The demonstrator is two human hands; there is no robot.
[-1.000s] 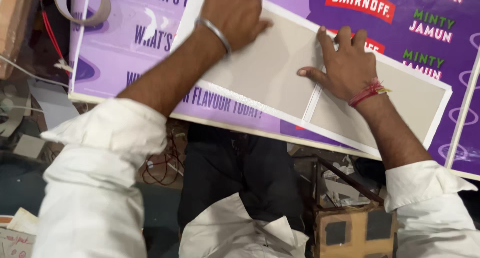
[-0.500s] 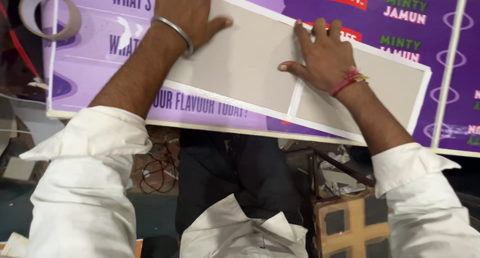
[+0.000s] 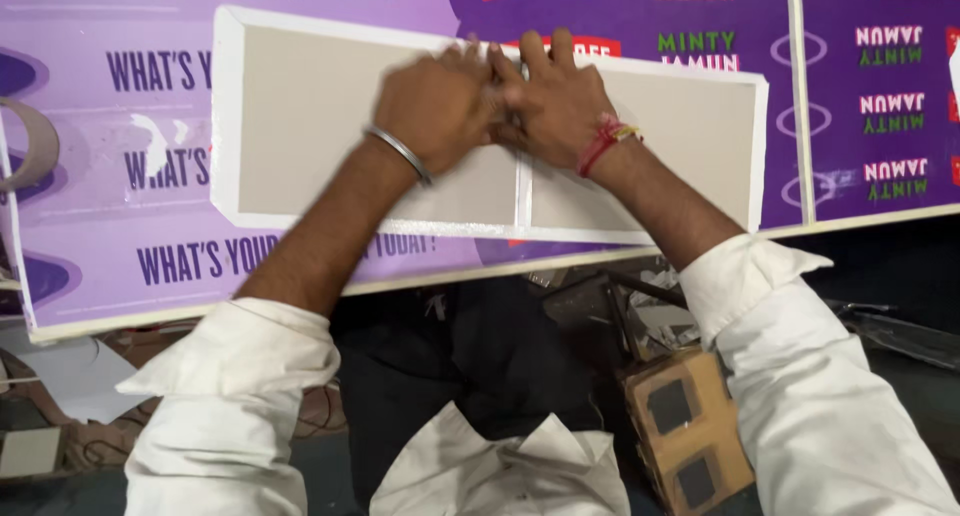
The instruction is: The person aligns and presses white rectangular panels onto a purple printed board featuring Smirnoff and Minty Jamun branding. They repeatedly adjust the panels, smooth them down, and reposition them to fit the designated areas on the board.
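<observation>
A long beige panel with a white border lies flat on a large purple printed board. A white seam splits the panel into two parts. My left hand, with a metal bangle on the wrist, presses on the panel just left of the seam. My right hand, with a red thread on the wrist, presses flat on the seam beside it. The two hands touch each other and hold nothing.
A second purple printed sheet lies at the right. A roll of tape sits at the left edge. Below the board stands a cardboard box with dark squares, and paper scraps and cables lie on the floor.
My left hand has slid right along the panel until it meets my right hand at the seam. The view has shifted, so the board now sits more level.
</observation>
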